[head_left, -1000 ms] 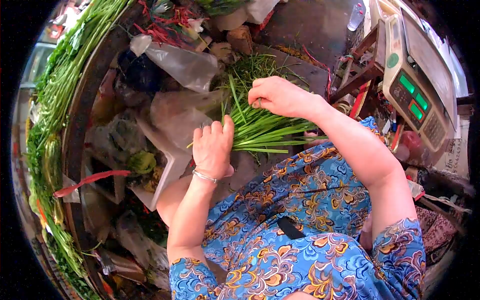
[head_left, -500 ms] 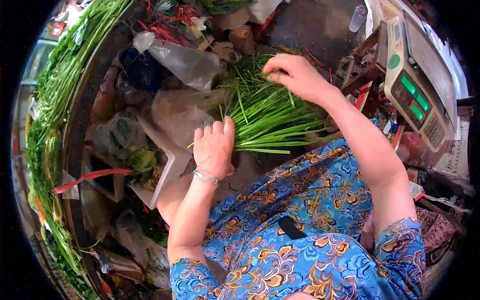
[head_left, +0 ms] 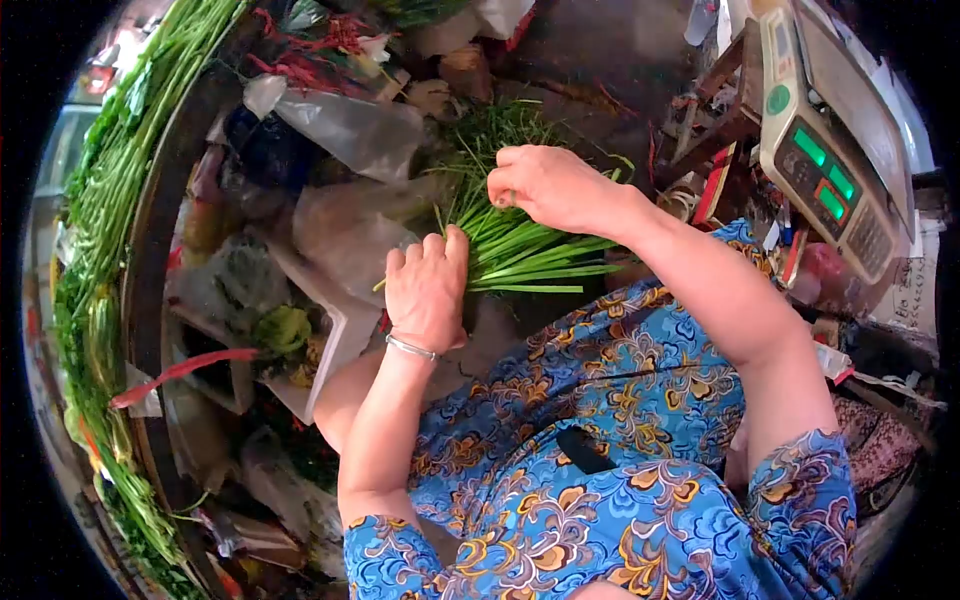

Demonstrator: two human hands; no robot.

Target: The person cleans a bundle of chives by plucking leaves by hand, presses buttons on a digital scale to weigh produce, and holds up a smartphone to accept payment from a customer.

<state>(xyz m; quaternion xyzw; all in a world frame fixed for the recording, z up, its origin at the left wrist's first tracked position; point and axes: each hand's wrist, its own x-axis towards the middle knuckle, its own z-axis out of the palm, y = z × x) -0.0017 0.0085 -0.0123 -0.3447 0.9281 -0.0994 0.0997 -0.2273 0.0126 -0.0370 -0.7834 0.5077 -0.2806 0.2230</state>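
A bunch of long green stalks (head_left: 535, 258) fans out to the right from my left hand (head_left: 428, 290), whose fingers are wrapped round its left end. A silver bracelet (head_left: 411, 348) circles that wrist. Over the upper part of the bunch is my right hand (head_left: 545, 185), its fingertips pinched together at the stalks; whatever is between them is too small to make out. Loose green trimmings (head_left: 505, 128) lie in a heap just beyond both hands.
A scale (head_left: 815, 150) with a lit green display stands at the right. Long leafy greens (head_left: 150, 130) line a dark curved edge (head_left: 150, 270) at the left. Plastic bags (head_left: 350, 130), a red strip (head_left: 185, 374) and red ties (head_left: 310, 55) lie around the upper and left areas.
My right hand moved up and right off the bunch, then came back down to it with its fingers pinched. My left hand kept its hold. The view has shifted slightly.
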